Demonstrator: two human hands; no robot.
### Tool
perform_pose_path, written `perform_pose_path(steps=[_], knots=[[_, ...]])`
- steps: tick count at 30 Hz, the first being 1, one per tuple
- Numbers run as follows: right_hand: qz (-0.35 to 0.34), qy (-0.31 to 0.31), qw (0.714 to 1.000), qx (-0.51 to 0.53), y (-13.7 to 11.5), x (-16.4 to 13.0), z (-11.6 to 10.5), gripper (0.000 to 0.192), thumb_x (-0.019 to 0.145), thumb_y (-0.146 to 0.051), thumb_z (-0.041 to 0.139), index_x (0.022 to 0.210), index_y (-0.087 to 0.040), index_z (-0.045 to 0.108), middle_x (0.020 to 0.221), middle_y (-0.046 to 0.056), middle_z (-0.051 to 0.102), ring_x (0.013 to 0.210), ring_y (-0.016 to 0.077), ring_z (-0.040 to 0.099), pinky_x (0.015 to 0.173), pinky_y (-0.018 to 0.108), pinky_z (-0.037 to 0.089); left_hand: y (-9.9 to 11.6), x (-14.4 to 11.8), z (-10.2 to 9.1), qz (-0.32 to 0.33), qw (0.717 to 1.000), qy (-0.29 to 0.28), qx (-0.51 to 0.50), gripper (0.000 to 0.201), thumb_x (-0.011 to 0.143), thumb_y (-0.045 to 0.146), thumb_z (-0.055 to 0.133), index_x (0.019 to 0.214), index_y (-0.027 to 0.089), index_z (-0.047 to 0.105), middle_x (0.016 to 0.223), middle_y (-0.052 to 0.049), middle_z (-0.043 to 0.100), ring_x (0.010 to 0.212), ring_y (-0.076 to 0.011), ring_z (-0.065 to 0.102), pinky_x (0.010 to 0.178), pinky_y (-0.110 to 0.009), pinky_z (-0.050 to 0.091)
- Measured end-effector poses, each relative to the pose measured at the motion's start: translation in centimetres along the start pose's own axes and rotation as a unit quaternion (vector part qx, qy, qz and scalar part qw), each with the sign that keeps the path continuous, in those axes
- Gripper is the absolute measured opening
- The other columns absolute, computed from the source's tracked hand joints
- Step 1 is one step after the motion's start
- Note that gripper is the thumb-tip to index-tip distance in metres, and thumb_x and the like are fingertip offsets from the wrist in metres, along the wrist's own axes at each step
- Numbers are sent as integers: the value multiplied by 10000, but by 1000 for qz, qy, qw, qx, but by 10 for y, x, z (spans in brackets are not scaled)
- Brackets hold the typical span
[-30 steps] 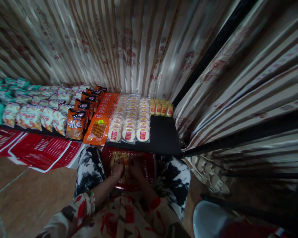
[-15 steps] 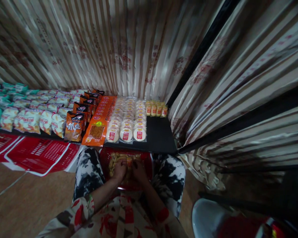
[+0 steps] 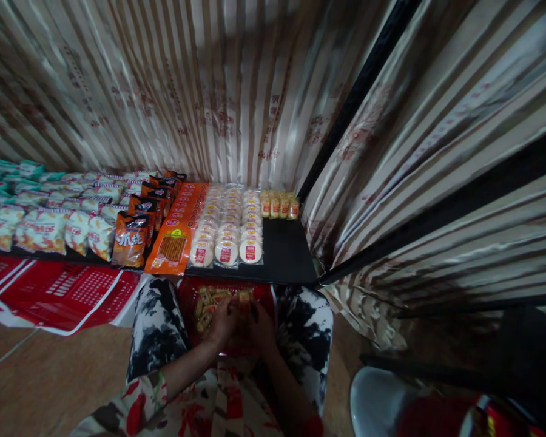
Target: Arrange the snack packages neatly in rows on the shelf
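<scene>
A red basket (image 3: 187,303) rests between my knees with small yellow wrapped snack packets (image 3: 205,317) heaped in its left part. Over it, my left hand (image 3: 224,321) has its fingers closed against the left side of one yellow snack packet (image 3: 244,297). My right hand (image 3: 260,323) grips the same packet from the right, its fingers bent around the edge. The packet stands roughly upright between the two hands, its front dim and a little blurred. Beyond the basket, a short row of similar yellow packets (image 3: 279,206) stands at the back right of the black shelf (image 3: 287,249).
Left along the shelf are rows of round white crackers (image 3: 226,252), an orange snack bag (image 3: 170,246), brown-orange bags (image 3: 130,240) and white bags (image 3: 40,230). A striped curtain (image 3: 186,91) hangs behind. Red baskets (image 3: 68,291) stand below left; a grey stool (image 3: 377,400) is at right.
The view has shifted slightly. My hands have come a little apart, and the yellow packet between them shows more clearly above the fingers.
</scene>
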State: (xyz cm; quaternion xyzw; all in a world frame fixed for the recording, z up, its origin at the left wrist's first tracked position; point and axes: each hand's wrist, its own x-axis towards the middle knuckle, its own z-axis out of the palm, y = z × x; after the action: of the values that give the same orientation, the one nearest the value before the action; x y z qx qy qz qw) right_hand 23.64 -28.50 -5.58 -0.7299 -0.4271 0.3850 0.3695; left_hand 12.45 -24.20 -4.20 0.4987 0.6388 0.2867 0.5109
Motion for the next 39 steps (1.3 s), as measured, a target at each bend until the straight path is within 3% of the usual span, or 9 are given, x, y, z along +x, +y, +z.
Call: perform_pose_path(steps=[4, 14, 22, 29, 39], knots=[[-13, 13, 1000, 1, -8, -5, -10, 358, 792, -242, 437, 1102, -169, 601, 1139, 119, 653, 1062, 233, 606, 963, 360, 432, 7, -5, 1, 74, 997, -15, -2, 310, 715, 2, 470, 889, 181, 653, 970, -45, 675, 948, -174, 610, 877, -277, 462], [-53, 68, 996, 5, -23, -7, -28, 374, 788, -290, 438, 1102, -160, 593, 1139, 116, 653, 1059, 237, 606, 957, 385, 445, 37, -11, 3, 166, 985, -36, 28, 237, 769, 99, 451, 901, 190, 626, 922, -35, 637, 909, -167, 586, 849, -311, 462], [-55, 97, 994, 20, -43, -1, -46, 381, 798, -339, 450, 1101, -175, 612, 1090, 99, 678, 999, 222, 635, 914, 361, 478, 60, -7, 11, 204, 977, -36, 49, 214, 810, 146, 429, 912, 177, 615, 924, -56, 607, 881, -176, 573, 825, -324, 460], [-69, 124, 990, -22, -40, 13, -63, 410, 793, -371, 455, 1108, -170, 623, 1112, 103, 672, 1038, 234, 621, 937, 376, 471, 79, -4, 23, 208, 976, -59, -2, 249, 791, 89, 407, 934, 162, 598, 941, -65, 589, 868, -162, 587, 827, -314, 481], [-111, 165, 980, -31, -42, 29, -82, 376, 798, -299, 461, 1092, -160, 649, 1034, 123, 644, 859, 205, 657, 800, 346, 546, 93, 10, 46, 201, 978, -59, -3, 319, 735, 0, 416, 953, 162, 583, 958, -50, 579, 872, -136, 582, 859, -288, 480]])
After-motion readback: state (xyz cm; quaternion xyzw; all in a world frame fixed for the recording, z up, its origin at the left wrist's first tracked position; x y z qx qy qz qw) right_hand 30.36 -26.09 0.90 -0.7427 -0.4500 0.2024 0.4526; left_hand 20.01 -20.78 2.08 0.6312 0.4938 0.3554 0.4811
